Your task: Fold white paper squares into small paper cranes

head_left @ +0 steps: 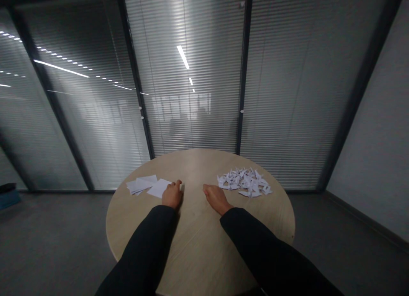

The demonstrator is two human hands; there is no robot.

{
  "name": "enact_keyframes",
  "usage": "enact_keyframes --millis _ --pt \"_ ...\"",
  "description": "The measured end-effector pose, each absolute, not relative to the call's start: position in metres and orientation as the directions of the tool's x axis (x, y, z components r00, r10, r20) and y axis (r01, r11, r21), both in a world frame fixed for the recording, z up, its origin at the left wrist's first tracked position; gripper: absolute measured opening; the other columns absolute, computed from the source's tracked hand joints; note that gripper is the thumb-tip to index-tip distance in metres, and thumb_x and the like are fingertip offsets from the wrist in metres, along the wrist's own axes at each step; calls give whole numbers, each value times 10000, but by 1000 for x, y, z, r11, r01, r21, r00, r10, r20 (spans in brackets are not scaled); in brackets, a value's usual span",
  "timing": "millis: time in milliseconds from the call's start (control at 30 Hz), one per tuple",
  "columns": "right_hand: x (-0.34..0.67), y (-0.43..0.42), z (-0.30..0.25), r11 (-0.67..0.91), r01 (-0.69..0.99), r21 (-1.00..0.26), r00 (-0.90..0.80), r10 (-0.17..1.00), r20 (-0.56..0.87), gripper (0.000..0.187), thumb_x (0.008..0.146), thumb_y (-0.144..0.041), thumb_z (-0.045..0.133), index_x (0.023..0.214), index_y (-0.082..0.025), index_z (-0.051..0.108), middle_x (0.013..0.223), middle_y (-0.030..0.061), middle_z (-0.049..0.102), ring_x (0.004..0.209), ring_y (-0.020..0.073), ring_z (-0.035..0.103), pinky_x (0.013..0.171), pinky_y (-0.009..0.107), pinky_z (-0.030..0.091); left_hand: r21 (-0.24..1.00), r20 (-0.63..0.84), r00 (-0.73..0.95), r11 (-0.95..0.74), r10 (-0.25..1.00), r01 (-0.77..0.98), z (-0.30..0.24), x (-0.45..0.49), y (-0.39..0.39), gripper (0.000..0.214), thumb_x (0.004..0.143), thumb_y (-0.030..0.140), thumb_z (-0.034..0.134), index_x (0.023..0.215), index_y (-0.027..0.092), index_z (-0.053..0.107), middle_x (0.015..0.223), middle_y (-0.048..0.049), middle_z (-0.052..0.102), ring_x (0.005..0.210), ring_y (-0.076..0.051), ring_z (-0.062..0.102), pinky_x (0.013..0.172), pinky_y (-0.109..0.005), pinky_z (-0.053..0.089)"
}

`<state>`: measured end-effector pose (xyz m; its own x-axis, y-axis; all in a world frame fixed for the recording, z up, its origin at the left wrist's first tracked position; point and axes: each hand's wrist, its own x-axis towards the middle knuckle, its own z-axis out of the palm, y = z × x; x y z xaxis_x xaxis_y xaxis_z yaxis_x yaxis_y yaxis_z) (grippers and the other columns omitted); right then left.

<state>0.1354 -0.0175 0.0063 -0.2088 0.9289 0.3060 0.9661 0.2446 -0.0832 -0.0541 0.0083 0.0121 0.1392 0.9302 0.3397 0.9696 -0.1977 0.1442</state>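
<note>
A round light-wood table point(198, 245) stands before me. My left hand point(172, 194) rests on it with fingers curled, its fingertips touching the edge of a white paper sheet point(159, 187). Left of that sheet lies a small loose stack of white sheets point(140, 184). My right hand point(215, 197) lies on the bare tabletop, fingers together and pointing left, holding nothing. To its right sits a pile of several small folded white paper figures point(245, 182), a short gap away from the hand. Both arms wear black sleeves.
Glass partition walls with closed blinds point(191, 82) and dark frames stand behind the table. Grey floor surrounds it. A dark blue object point(8, 194) sits on the floor at the far left. A grey wall point(383, 151) runs along the right.
</note>
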Motion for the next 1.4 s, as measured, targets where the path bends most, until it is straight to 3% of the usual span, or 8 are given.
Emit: enact_keyframes --millis 167,467,667,900,1033,1200,1300,1400 --pt "136 -19 8 244 967 -79 -211 932 294 242 902 -161 334 915 -183 574 900 79 664 818 178 603 641 254 327 76 365 122 -160 923 984 10 -65 15 334 867 281 362 1075 165 597 1066 -141 564 1026 -244 489 834 -327 376" --pt "140 -20 6 250 966 -71 -217 926 308 210 871 -118 382 894 -181 581 847 66 667 755 161 599 597 247 295 116 234 -17 -10 972 993 4 -97 28 372 878 299 323 1127 265 597 1108 -124 592 1044 -294 515 841 -425 380" --pt "142 -21 6 238 969 -71 -207 931 301 225 877 -129 372 894 -179 591 842 70 669 755 166 601 588 250 289 122 314 -100 65 944 990 -14 -121 43 411 882 332 287 1170 260 572 1253 -104 526 1208 -353 373 990 -581 171" --pt "144 -20 4 224 972 -71 -197 940 279 221 877 -139 371 899 -183 587 859 74 669 774 171 612 589 260 298 178 327 -226 175 918 968 -21 -145 55 451 870 450 286 1246 317 495 1385 -95 384 1294 -423 187 930 -686 102" --pt "145 -20 3 234 969 -76 -205 938 281 224 878 -133 366 905 -177 584 863 79 666 794 168 609 611 254 312 227 348 -267 196 899 954 -28 -156 64 450 876 399 306 1285 277 449 1390 -138 358 1268 -417 237 905 -696 126" --pt "145 -18 1 235 969 -79 -201 930 308 218 882 -139 366 891 -179 580 862 74 670 800 169 615 619 249 326 239 525 -168 45 834 970 -16 -146 57 486 844 378 416 1308 235 387 1332 -155 393 1205 -355 332 920 -553 273" --pt "144 -18 1 236 969 -76 -197 920 338 220 901 -177 355 889 -181 575 860 76 675 799 175 622 619 247 338 214 568 -53 -85 821 973 1 -131 48 297 829 251 441 1087 135 532 1046 -154 529 991 -252 492 804 -349 386" --pt "141 -21 3 211 973 -95 -165 921 352 244 925 -284 342 952 -180 561 847 85 678 780 183 630 615 244 355 196 498 27 -143 867 970 12 -112 40 246 861 185 339 844 134 580 800 -101 566 771 -195 534 660 -284 355"
